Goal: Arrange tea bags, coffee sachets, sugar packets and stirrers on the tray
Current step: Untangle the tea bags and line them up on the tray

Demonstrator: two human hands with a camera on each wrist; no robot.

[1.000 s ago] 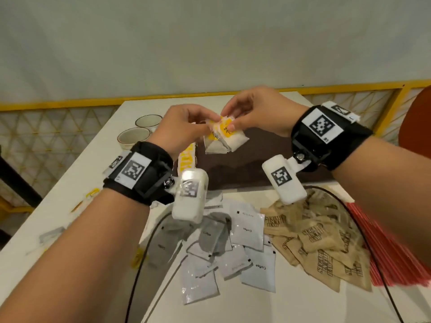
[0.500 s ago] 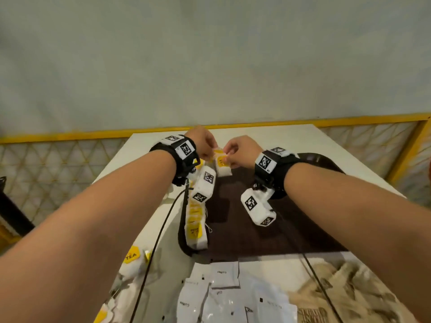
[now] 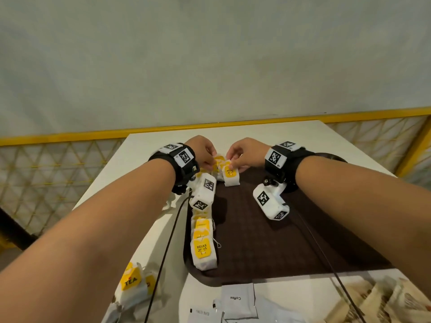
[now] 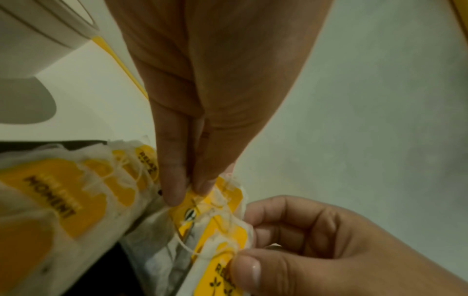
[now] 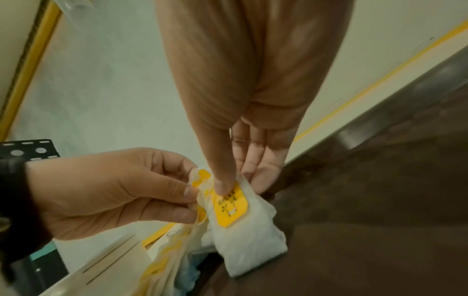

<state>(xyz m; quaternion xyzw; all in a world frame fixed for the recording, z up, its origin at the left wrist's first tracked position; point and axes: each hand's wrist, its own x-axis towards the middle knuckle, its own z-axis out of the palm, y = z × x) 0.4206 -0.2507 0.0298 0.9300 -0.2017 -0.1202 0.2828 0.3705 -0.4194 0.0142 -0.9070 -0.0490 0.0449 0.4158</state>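
A white paper tea bag with a yellow tag (image 3: 231, 177) hangs at the far left corner of the dark brown tray (image 3: 291, 241), pinched by the right hand (image 3: 247, 152); the left hand (image 3: 203, 151) pinches neighbouring bags (strings look tangled). Best to separate gently — then lay it in line with the row of tea bags (image 3: 203, 243) on the white table (image 3: 140, 229).

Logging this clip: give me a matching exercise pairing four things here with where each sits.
Things:
1. tea bag with RELAX tag
2. row of tea bags
3. coffee sachets
4. TEA-tagged bags

Places:
A. on the table, left of the tray
B. pinched by the right hand
C. along the tray's left edge
D. on the table, below the tray's near edge

Pairs: 1-B, 2-C, 3-D, 4-A
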